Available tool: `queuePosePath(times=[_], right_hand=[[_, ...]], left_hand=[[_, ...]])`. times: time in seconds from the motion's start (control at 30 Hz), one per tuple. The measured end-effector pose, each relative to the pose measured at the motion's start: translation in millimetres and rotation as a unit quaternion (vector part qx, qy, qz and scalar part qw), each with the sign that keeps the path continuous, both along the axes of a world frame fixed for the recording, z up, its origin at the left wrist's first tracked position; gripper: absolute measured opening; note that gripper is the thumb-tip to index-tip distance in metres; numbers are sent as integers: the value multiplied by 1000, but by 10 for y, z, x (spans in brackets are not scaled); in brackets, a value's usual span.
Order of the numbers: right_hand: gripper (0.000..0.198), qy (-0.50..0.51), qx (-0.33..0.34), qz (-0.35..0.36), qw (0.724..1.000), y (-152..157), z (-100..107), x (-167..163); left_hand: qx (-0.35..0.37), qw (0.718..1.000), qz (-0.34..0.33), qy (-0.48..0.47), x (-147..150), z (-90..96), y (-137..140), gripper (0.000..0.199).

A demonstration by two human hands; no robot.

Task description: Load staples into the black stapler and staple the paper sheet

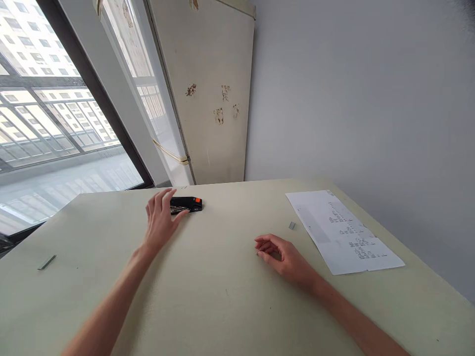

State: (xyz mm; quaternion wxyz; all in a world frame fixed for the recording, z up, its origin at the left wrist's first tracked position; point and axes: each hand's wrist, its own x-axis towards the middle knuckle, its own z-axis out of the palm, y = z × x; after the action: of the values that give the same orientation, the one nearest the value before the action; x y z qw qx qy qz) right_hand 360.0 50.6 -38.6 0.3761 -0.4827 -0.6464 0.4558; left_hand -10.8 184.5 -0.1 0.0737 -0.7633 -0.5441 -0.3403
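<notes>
Near the far edge of the table lies a black stapler [191,203] with an orange mark at its right end. My left hand [161,217] is at the stapler's left end, fingers spread and raised, the thumb stretched along its near side; part of the stapler is hidden behind the hand. My right hand [280,254] rests on the table with fingers curled and the thumb close to them. Whatever its fingertips may hold is too small to make out. A short grey strip of staples [292,225] lies beyond the right hand.
A printed sheet of paper [341,232] lies on the right of the pale table [208,296]. Another thin grey strip [46,262] is at the far left. Behind stand a wall [352,99], a worn white cabinet-like panel [215,59] and a window [55,109].
</notes>
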Motion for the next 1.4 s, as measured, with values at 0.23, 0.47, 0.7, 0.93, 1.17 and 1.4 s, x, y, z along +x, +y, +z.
queuePosePath(times=[0.23,0.47,0.7,0.93,1.17,1.4], right_hand=[[20,-17,17,9,1000,3,48,-3],[16,-19,36,18,999,16,78,-8],[16,-15,38,19,999,23,61,-19],[19,-20,32,22,999,27,85,-29],[19,-26,34,20,999,21,71,-26],[19,-25,29,23,999,19,75,-24]], left_hand=[[-133,983,-108,59,492,-355,-685,45],[-163,979,-94,74,478,-397,-805,51],[-134,984,-103,58,499,-385,-797,47],[-135,984,-103,57,496,-394,-793,47],[-132,984,-105,54,497,-393,-795,45],[-134,984,-103,52,495,-400,-801,46]])
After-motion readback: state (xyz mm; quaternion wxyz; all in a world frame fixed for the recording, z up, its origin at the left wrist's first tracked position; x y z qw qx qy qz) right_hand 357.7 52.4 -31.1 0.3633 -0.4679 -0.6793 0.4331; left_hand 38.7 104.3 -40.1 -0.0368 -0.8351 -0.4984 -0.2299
